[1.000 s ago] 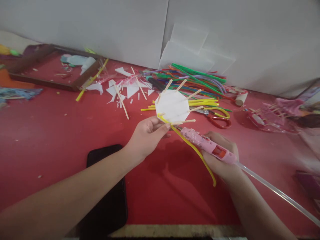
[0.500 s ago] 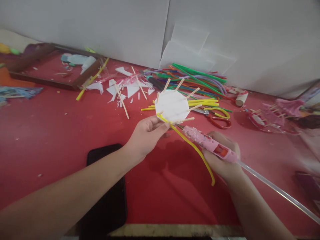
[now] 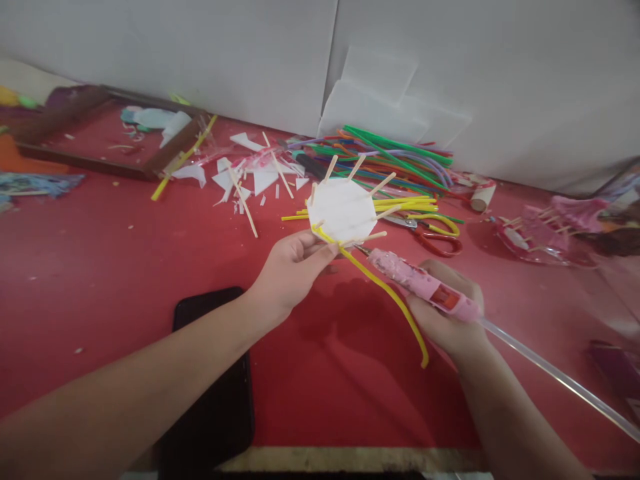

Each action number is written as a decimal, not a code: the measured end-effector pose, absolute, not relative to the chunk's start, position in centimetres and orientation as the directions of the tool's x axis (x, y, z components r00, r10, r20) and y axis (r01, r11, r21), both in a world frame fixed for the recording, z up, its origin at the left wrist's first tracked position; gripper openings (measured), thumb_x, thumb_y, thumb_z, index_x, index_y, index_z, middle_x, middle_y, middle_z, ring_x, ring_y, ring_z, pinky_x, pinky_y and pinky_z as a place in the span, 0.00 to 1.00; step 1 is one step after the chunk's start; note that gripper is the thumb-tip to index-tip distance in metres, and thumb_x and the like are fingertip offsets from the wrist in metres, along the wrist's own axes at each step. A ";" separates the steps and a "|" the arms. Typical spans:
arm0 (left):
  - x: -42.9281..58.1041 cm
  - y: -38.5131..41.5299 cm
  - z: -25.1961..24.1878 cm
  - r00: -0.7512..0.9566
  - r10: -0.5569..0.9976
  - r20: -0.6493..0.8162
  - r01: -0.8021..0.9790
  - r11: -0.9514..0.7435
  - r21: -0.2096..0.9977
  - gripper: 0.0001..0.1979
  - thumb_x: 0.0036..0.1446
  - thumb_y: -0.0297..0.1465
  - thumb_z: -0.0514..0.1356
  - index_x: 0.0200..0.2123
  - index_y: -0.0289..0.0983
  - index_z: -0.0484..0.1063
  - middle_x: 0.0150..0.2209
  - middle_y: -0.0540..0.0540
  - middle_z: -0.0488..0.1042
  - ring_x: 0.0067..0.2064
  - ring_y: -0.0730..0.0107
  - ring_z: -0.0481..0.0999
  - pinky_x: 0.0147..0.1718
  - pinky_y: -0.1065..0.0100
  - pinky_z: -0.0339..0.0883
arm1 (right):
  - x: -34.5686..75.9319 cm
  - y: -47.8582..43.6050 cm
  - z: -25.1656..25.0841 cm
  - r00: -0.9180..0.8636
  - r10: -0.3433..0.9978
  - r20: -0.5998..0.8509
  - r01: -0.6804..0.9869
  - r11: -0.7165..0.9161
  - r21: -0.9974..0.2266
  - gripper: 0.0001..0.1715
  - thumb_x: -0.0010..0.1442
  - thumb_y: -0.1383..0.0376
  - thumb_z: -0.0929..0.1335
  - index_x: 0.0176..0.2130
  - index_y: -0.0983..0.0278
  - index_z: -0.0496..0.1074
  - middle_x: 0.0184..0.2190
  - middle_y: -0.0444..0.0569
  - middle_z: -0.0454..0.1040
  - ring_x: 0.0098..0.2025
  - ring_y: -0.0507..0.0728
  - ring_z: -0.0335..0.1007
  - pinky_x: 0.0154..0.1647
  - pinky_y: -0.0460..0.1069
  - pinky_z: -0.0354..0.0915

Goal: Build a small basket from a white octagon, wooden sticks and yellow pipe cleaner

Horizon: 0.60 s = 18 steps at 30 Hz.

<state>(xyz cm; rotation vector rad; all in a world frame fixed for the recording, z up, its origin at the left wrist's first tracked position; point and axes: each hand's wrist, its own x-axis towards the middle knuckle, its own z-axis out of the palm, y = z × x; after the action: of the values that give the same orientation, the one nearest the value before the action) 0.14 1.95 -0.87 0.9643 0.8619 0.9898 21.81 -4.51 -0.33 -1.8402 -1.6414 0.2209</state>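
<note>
White and many-sided, the disc (image 3: 343, 210) is up in front of you, above the red table (image 3: 360, 407), with pale sticks (image 3: 383, 184) standing out around its rim. Your left hand (image 3: 295, 273) is clamped on its lower edge, thumb on the near side, where it also pins the yellow stem (image 3: 401, 307). One end of that stem lies along the disc's edge; the rest curves down toward you. Your right hand (image 3: 453, 317) is wrapped around the pink glue gun (image 3: 407, 277), with a clear glue rod (image 3: 555, 377) trailing from its back. The nozzle points at the disc's lower edge, just beside your left thumb; you cannot tell whether it touches. Beyond the disc lie scissors (image 3: 443, 242) and a heap of coloured stems (image 3: 400, 153). Your phone (image 3: 215, 407) lies partly under your left forearm.
</note>
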 end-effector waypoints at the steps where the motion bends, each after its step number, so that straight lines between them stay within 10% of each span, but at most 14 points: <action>1: 0.2 2.0 -0.9 0.312 0.939 -0.147 -0.276 0.238 0.931 0.10 0.55 0.37 0.68 0.38 0.39 0.80 0.45 0.46 0.83 0.48 0.64 0.81 0.42 0.69 0.73 | 21.7 -4.5 -0.1 0.196 0.940 0.278 0.813 0.003 -0.583 0.12 0.47 0.62 0.64 0.19 0.56 0.54 0.15 0.41 0.59 0.17 0.52 0.54 0.19 0.48 0.51; 18: 0.1 2.0 -0.7 0.276 0.946 -0.172 -0.244 0.242 0.939 0.12 0.54 0.38 0.68 0.39 0.39 0.80 0.45 0.44 0.83 0.48 0.62 0.80 0.43 0.66 0.74 | 22.1 -4.6 -0.3 0.187 0.924 0.334 0.834 0.030 -0.551 0.14 0.47 0.65 0.63 0.19 0.58 0.51 0.16 0.40 0.57 0.19 0.51 0.53 0.22 0.49 0.50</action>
<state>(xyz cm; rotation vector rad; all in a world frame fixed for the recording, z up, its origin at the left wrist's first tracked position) 0.10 1.97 -0.75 0.9663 0.9200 0.9933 22.06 -4.58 -0.31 -1.8076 -1.6537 0.1742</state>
